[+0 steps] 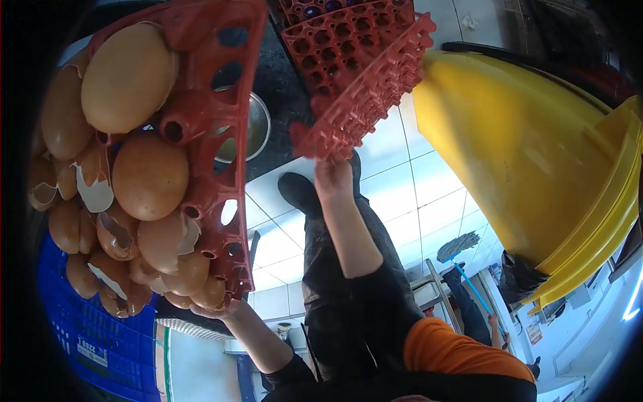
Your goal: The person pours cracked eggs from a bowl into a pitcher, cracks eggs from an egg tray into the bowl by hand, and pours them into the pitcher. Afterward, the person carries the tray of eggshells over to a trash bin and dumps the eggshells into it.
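My left hand [221,309] is closed on the near end of a red plastic egg tray [244,134], raised at the left; its fingers are partly hidden by eggs. Brown eggs [151,175] fill this tray, some apparently whole and several broken shells [95,187] with jagged openings. In the middle, my right hand [333,175] grips the lower corner of a second red egg tray [375,87], tilted, with no eggs visible in it. Beyond it are more red egg trays [341,37], seemingly stacked. A metal bowl [265,127] with some liquid is partly hidden behind the left tray.
The bowl stands on a dark counter [274,80]. A blue plastic crate [100,342] is at lower left. A large yellow bin [516,161] with a black bag stands at right, over white floor tiles [395,174]. Another person holds a mop [459,248] farther back.
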### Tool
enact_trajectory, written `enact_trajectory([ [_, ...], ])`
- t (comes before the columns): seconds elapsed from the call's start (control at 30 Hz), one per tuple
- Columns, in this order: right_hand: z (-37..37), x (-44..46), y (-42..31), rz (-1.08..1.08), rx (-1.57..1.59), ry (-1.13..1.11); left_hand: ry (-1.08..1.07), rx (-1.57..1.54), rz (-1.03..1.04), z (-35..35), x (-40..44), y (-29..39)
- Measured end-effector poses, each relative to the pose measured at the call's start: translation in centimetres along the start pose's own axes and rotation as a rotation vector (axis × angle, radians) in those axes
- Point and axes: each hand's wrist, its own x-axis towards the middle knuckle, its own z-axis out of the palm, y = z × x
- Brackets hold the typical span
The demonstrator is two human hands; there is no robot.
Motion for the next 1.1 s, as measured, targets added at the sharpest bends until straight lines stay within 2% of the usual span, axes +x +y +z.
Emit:
enact_trajectory([
  [0.03, 3.1, -0.5, 2.0, -0.069, -0.084, -0.023, 0.07, 0.009, -0.047, -0.5, -0.1, -0.1],
  [0.07, 4.5, 0.0, 2.7, -0.025, -0.09, 0.011, 0.184, -0.368, -0.255, -1.7, 0.4, -0.2],
  [0.13, 6.9, 2.7, 3.9, 0.058, -0.1, 0.074, 0.232, -0.453, -0.381, -3.0, 1.1, -0.6],
  [0.17, 7.6, 3.3, 4.0, 0.158, -0.186, 0.184, 0.261, -0.497, -0.442, -3.7, 1.5, -0.7],
  [0.2, 8.2, 3.8, 3.7, 0.259, -0.274, 0.294, 0.166, -0.823, -0.474, -4.7, 2.0, -1.3],
  [0.23, 8.8, 4.1, 3.3, 0.359, -0.364, 0.405, 0.127, -0.869, -0.419, -5.0, 1.7, -1.9],
  [0.27, 8.5, 4.2, 2.7, 0.271, -0.52, 0.457, 0.087, -0.916, -0.366, -5.2, 1.6, -2.3],
  [0.33, 5.8, 5.0, -0.2, 0.095, -0.835, 0.555, 0.138, -0.443, -0.11, -3.5, 0.8, -3.1],
  [0.37, 2.4, 7.3, -4.0, -0.09, -0.786, 0.575, 0.148, -0.254, -0.045, -3.2, 0.4, -3.0],
  [0.4, 3.0, 8.1, -5.3, -0.067, -0.857, 0.624, 0.171, -0.063, 0.015, -2.8, 0.1, -3.0],
  [0.43, 3.1, 9.0, -6.0, -0.135, -0.92, 0.597, 0.172, 0.074, 0.02, -2.6, 0.1, -2.9],
  [0.47, 3.1, 9.3, -7.2, -0.065, -0.941, 0.374, 0.215, 0.004, -0.049, -2.8, -0.4, -3.5],
  [0.5, 2.5, 10.7, -8.1, -0.027, -0.902, 0.308, 0.217, 0.006, -0.051, -2.8, -0.8, -4.0],
  [0.67, 4.0, 13.0, -8.4, 0.02, -1.026, 0.395, 0.199, 0.093, 0.014, -2.6, -0.5, -4.6],
  [0.77, 4.4, 12.2, -8.8, 0.049, -0.839, -0.047, 0.208, 0.157, 0.062, -2.5, 0.2, -4.4],
  [0.8, 4.9, 11.2, -8.6, 0.033, -0.869, -0.07, 0.214, 0.181, 0.077, -2.2, 0.5, -4.2],
  [0.93, 2.5, 7.8, -9.5, 0.039, -0.822, 0.004, 0.246, 0.268, 0.143, -1.8, 1.5, -3.7],
  [1.03, 1.0, 8.1, -9.7, -0.084, -0.774, 0.134, 0.272, 0.342, 0.204, -1.4, 2.2, -3.4],
  [1.1, 0.1, 9.6, -10.5, -0.071, -0.779, 0.16, 0.251, 0.398, 0.256, -1.0, 2.4, -3.0],
])
